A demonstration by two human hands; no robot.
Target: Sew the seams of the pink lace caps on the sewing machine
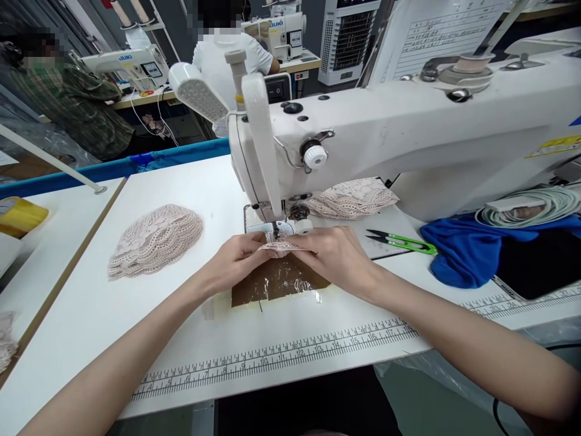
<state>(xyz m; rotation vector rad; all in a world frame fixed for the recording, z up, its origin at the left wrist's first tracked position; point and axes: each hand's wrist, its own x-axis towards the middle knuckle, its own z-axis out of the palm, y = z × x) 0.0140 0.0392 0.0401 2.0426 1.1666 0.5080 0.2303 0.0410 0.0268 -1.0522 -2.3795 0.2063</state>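
Note:
Both of my hands grip one small piece of pale pink lace (282,247) at the needle of a white sewing machine (267,139). My left hand (236,257) pinches its left end between thumb and fingers. On the other side, my right hand (338,254) pinches the right end. Part of the lace lies by the presser foot (275,231), and my fingers hide some of it. Below the hands, a brown patch under clear tape (276,281) covers part of the table. To the left sits a stack of cup-shaped lace pieces (157,242).
More lace pieces (354,198) lie behind the needle, under the machine arm. Green thread snips (403,241), a blue cloth (467,251) and a phone (540,263) are at the right. A printed ruler (272,357) runs along the front edge. Two people sit at machines beyond.

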